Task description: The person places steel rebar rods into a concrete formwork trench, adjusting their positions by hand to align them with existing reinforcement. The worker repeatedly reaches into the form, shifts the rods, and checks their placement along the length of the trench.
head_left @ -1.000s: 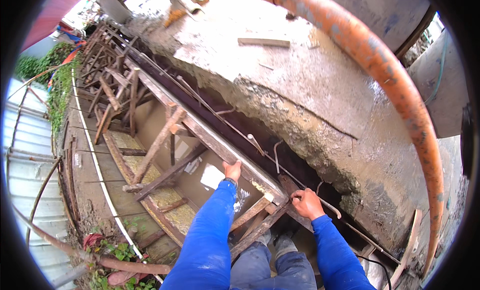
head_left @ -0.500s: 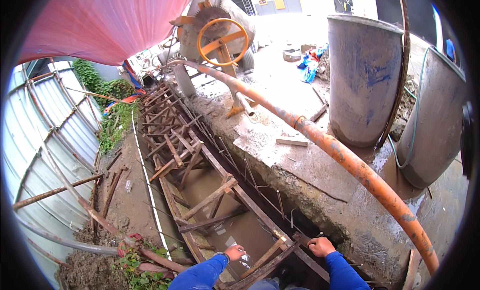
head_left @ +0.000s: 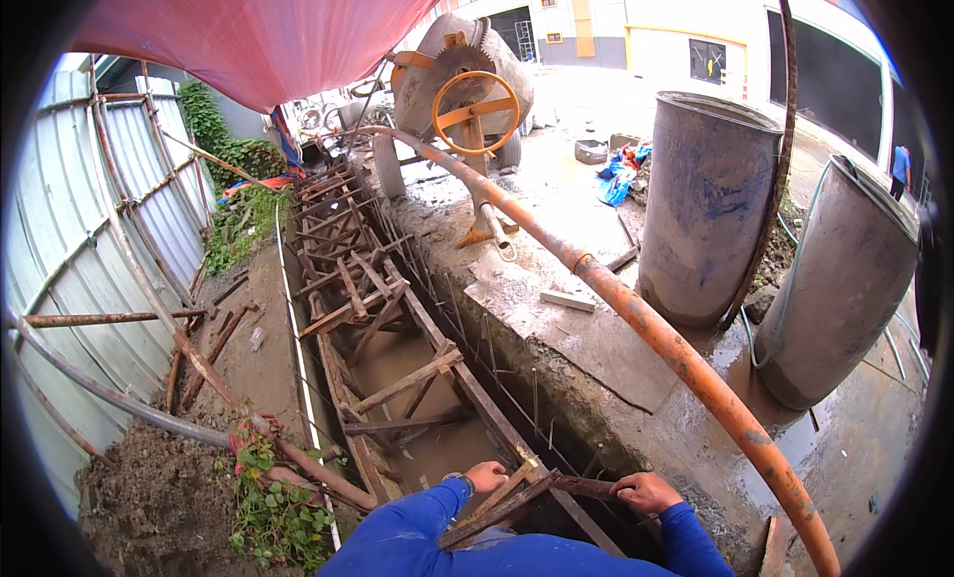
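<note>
My right hand (head_left: 646, 492) is closed around the outer end of a short dark wooden piece (head_left: 584, 487). That piece reaches from the timber formwork (head_left: 487, 403) across the narrow dark gap to its right. My left hand (head_left: 487, 476) is beside the formwork's near corner, next to a diagonal wooden brace (head_left: 502, 494). Its fingers are curled together, and whatever they hold, if anything, is hidden. Below the formwork's crosspieces lies muddy water (head_left: 397, 363).
An orange rusty pipe (head_left: 636, 314) arcs over the concrete on the right. Two tall grey drums (head_left: 708, 209) (head_left: 845, 289) stand beyond it. Ahead is a concrete mixer (head_left: 462, 75) under a red tarp (head_left: 258, 40). Thin rods (head_left: 535, 398) stick up along the trench. Corrugated sheeting (head_left: 89, 229) lines the left.
My view has tilted up and shifted. My left hand has moved up and right towards the near brace. My right hand still grips the wooden piece, which now shows more fully.
</note>
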A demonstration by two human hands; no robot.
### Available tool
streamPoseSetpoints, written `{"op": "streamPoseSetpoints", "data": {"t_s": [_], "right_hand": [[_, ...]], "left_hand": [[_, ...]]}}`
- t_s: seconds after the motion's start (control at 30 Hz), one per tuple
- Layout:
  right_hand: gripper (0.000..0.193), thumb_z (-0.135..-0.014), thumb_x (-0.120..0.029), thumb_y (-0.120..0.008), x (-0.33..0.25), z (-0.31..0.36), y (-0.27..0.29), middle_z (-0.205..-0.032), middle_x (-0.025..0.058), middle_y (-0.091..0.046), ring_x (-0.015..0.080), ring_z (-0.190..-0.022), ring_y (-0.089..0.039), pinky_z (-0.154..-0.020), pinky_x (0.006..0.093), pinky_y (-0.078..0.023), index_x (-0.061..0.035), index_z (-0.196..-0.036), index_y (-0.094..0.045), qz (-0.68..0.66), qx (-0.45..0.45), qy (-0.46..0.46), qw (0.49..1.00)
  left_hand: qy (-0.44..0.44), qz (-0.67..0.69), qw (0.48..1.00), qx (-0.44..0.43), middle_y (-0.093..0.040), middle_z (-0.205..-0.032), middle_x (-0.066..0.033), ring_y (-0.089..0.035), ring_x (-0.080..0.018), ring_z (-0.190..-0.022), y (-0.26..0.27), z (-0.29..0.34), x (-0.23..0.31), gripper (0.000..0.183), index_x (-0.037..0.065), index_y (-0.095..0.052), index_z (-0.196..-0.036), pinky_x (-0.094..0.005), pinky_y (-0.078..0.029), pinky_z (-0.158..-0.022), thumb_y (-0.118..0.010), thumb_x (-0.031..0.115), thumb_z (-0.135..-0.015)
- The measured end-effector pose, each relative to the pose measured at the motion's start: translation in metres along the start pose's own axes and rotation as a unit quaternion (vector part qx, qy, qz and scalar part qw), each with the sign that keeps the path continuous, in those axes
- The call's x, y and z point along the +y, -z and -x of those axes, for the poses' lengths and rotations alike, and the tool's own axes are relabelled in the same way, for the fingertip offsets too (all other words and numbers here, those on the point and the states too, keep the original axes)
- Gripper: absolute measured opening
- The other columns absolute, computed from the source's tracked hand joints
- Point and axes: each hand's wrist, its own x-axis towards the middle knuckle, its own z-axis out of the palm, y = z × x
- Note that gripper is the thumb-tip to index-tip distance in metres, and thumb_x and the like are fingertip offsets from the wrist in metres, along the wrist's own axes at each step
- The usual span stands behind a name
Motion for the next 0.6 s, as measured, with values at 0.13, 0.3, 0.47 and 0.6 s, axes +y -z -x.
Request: {"op": "streamPoseSetpoints", "data": {"t_s": [0.13, 0.3, 0.47, 0.6], "right_hand": [[0.031, -0.092, -0.024, -0.066, 0.005, 0.040, -0.001, -0.101, 0.0156, -0.080, 0.0307, -0.097, -0.077, -0.091, 0.0416, -0.059, -0.0119, -0.115, -0.082, -0.049, -0.014, -0.050, 0.997], [0.031, -0.091, -0.024, -0.068, 0.012, 0.068, 0.000, -0.100, 0.0155, -0.080, 0.0298, -0.096, -0.077, -0.091, 0.0404, -0.059, -0.0116, -0.116, -0.082, -0.035, -0.011, -0.049, 0.998], [0.031, -0.092, -0.024, -0.069, 0.018, 0.071, -0.009, -0.105, 0.0152, -0.081, 0.0317, -0.101, -0.076, -0.093, 0.0417, -0.058, -0.0107, -0.117, -0.081, 0.003, -0.045, -0.057, 0.997], [0.032, -0.091, -0.024, -0.071, 0.022, 0.068, -0.030, -0.109, 0.0148, -0.081, 0.0310, -0.102, -0.076, -0.095, 0.0413, -0.058, -0.0102, -0.118, -0.081, 0.020, -0.061, -0.087, 0.994]], "left_hand": [[-0.005, -0.001, 1.000, 0.013, -0.079, -0.120, -0.0150, -0.078, -0.0232, -0.097, -0.002, 0.008, 0.010, 0.054, 0.000, -0.070, -0.136, -0.0395, -0.061, -0.090, -0.076, 0.038, -0.098], [0.013, -0.026, 0.999, 0.038, -0.079, -0.114, -0.0144, -0.077, -0.0216, -0.094, -0.007, 0.019, -0.017, 0.051, 0.001, -0.071, -0.132, -0.0390, -0.061, -0.087, -0.076, 0.038, -0.097], [0.090, 0.036, 0.994, 0.046, -0.078, -0.115, -0.0164, -0.074, -0.0296, -0.106, -0.014, 0.050, -0.050, 0.048, 0.004, -0.077, -0.123, -0.0426, -0.058, -0.094, -0.076, 0.041, -0.093], [0.124, 0.064, 0.988, 0.066, -0.081, -0.111, -0.0181, -0.076, -0.0338, -0.108, -0.019, 0.083, -0.079, 0.044, 0.004, -0.081, -0.112, -0.0455, -0.058, -0.096, -0.076, 0.043, -0.091]]}}
